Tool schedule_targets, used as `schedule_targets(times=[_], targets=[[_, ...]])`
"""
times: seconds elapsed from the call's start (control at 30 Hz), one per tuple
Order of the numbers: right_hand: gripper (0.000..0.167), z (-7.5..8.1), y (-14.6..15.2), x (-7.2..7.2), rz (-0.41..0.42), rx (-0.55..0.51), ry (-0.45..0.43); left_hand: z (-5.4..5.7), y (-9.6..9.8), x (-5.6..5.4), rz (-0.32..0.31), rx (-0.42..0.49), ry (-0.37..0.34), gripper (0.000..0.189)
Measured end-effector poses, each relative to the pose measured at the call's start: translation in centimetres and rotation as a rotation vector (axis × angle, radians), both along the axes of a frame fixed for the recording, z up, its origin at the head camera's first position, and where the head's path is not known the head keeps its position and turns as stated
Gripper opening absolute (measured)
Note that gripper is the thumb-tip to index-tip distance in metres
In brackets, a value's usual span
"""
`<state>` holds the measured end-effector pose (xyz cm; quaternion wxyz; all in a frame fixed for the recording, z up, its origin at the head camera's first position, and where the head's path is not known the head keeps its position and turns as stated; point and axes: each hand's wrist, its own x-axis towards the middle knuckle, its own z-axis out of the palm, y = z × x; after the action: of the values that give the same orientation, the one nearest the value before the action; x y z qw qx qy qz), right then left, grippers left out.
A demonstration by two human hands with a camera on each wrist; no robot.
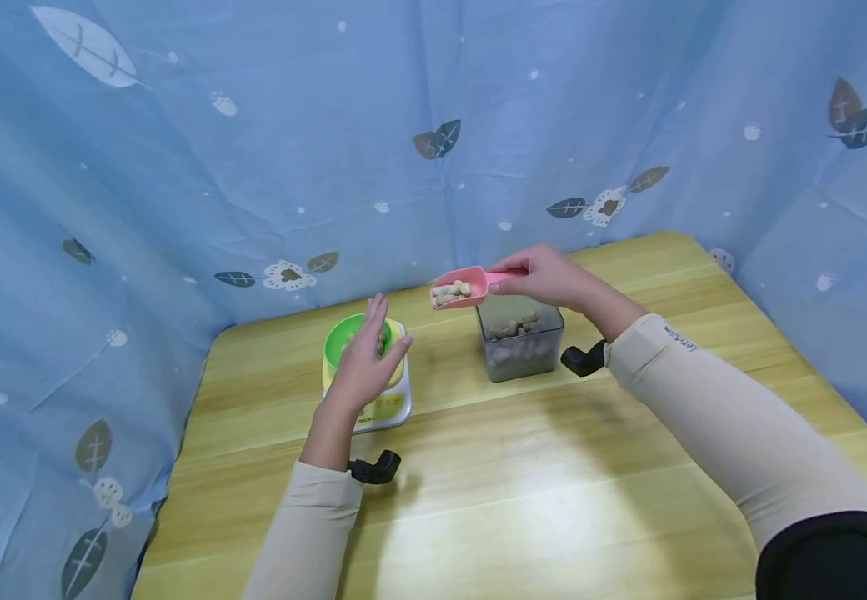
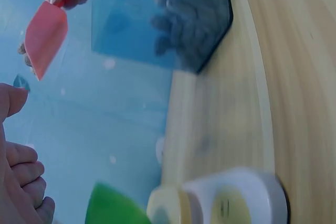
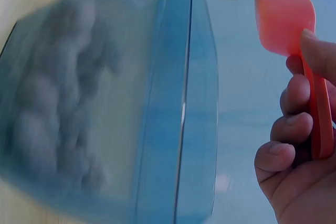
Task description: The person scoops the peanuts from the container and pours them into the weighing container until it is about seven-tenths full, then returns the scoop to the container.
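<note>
In the head view my right hand point(image 1: 546, 277) grips the handle of a pink scoop point(image 1: 481, 287) loaded with peanuts point(image 1: 452, 292) in their shells. The scoop is up in the air, left of and above a grey see-through container point(image 1: 521, 362) that holds more peanuts point(image 1: 514, 327). Fingers and thumb wrap the scoop's handle point(image 3: 317, 114) in the right wrist view. Over a green bowl point(image 1: 338, 340), my left hand point(image 1: 362, 367) has its fingers extended and holds nothing. It hides part of the bowl, where a few peanuts show. The bowl stands on a white and yellow kitchen scale point(image 1: 396, 408).
A wooden table point(image 1: 478, 500) carries everything. Behind it and at both sides hangs a blue curtain point(image 1: 373, 125) with leaf prints, close to the table's back edge. Black wrist cameras point(image 1: 375, 468) stick out from both sleeves.
</note>
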<state>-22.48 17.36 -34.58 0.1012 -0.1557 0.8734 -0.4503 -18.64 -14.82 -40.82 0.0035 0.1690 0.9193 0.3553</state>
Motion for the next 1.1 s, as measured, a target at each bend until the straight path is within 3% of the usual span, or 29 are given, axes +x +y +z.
schedule_targets(times=[0.3,0.5,0.77,0.93,1.1], targets=[[0.039,-0.4,-5.2,-0.3,0.048,-0.048,0.019,-0.7,-4.7,0.5,0.106,-0.038,-0.027,0.080],[0.040,-0.8,-8.5,0.0,0.027,-0.043,0.012,-1.7,-6.8,0.7,0.150,-0.071,-0.036,0.081],[0.037,-1.6,-13.0,0.4,-0.006,0.013,0.101,-3.1,-8.0,0.6,0.195,-0.075,-0.080,0.083],[0.035,-2.4,-15.4,0.7,-0.022,0.023,0.088,-3.7,-8.2,0.8,0.223,-0.076,-0.106,0.083],[0.032,-3.3,-17.0,0.7,-0.042,0.125,0.137,-4.0,-8.5,1.0,0.243,-0.056,-0.113,0.085]])
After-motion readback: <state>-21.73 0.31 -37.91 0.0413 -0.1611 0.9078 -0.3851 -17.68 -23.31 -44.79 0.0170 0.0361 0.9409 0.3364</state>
